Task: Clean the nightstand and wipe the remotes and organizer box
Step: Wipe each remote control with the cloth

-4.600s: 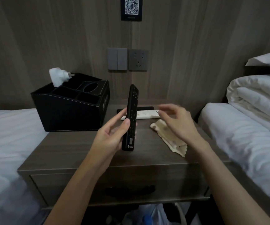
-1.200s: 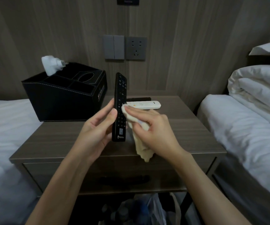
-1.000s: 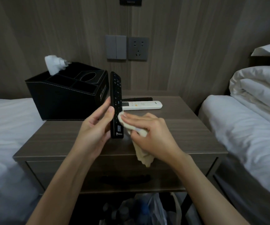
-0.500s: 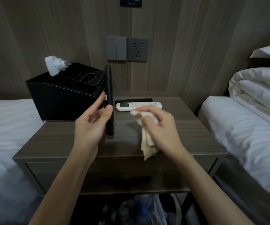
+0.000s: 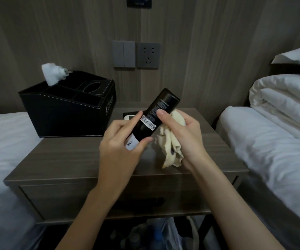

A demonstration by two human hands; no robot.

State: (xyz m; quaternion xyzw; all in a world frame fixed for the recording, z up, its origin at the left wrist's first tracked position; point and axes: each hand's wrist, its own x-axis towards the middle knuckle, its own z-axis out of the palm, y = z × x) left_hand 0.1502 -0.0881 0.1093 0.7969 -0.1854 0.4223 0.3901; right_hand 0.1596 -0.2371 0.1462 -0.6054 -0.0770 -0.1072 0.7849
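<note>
My left hand grips the lower end of a black remote, held tilted above the nightstand with its labelled back facing me. My right hand holds a crumpled cream cloth and its thumb rests on the remote's back. A white remote and another black remote lie behind my hands, mostly hidden. The black organizer box stands at the back left of the nightstand.
A white plug adapter sticks out of the box's rear compartment. Beds with white linen flank the nightstand, with a folded duvet on the right. Wall switches and a socket sit above. Bags lie under the nightstand.
The black remote has been turned over from edge-on and upright to tilted with its back up. My right hand with the cloth came back against it.
</note>
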